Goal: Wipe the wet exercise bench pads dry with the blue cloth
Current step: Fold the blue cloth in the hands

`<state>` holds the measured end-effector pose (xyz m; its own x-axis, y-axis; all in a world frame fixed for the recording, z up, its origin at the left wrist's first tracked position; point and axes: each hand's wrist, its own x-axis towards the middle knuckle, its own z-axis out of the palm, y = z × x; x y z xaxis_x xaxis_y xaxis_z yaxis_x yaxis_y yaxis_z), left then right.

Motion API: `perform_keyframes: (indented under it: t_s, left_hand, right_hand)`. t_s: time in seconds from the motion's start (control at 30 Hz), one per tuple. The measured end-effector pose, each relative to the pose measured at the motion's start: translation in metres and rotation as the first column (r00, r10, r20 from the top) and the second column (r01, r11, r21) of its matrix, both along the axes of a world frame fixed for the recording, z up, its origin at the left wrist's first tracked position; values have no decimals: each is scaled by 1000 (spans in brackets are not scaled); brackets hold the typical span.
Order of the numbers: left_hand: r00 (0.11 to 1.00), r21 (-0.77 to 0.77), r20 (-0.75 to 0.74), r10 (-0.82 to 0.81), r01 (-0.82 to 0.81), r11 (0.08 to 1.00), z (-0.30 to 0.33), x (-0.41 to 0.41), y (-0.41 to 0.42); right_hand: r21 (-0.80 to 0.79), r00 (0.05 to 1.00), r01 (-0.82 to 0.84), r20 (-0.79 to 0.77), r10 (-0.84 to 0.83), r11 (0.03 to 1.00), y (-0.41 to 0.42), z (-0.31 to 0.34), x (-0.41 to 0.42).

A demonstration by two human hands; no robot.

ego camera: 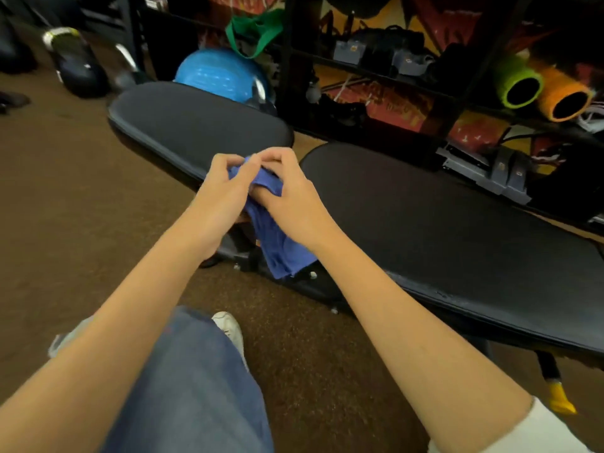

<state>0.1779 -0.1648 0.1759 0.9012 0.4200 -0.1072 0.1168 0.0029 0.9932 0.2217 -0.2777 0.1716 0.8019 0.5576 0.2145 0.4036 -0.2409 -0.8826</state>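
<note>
Both hands, left [225,181] and right [287,188], pinch the cloth [277,243] over the gap between pads [425,223]; fingers hide its top, wetness unreadable.

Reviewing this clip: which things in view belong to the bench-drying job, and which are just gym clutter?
Part of the job: blue cloth, gripped by the left hand and right hand; smaller bench pad; longer bench pad.

Just lying about: blue ball, green strap, green roller, orange roller, kettlebell, storage rack.
</note>
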Motion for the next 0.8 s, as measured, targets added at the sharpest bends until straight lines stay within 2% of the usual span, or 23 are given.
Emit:
perform_keyframes:
  t_s: [0.13,0.27,0.43,0.53,0.67,0.7,0.73,0.8]
  left_hand:
    - [965,-9,155,211,-213,977,13,-29,55]
    - [920,15,179,349,-357,934,8,-64,114]
    - [872,120,55,487,-490,864,-32,-112,171]
    - [850,-43,-81,520,-524,850,-63,-143,190]
    - [870,-163,-173,462,-488,858,-104,-179,196]
    - [880,-168,-186,438,-467,868,-115,-186,195]
    - [887,-139,-206,412,-444,885,-127,-191,195]
    - [893,-14,-266,362,-379,925,-151,-198,195]
  right_hand:
    - [26,992,-109,-57,111,994,64,18,-13]
    - [-86,937,-272,-250,243,959,131,14,-23]
    - [-144,695,-603,-577,428,785,185,-25,-42]
    - [-99,537,-717,-709,456,691,189,-61,-54]
    - [41,415,-707,-785,461,706,180,-107,-82]
    - [43,419,-700,-783,459,713,178,-117,-89]
    - [3,465,-697,-759,455,718,176,-128,-95]
    - [-147,632,-660,-638,439,737,176,-153,-103]
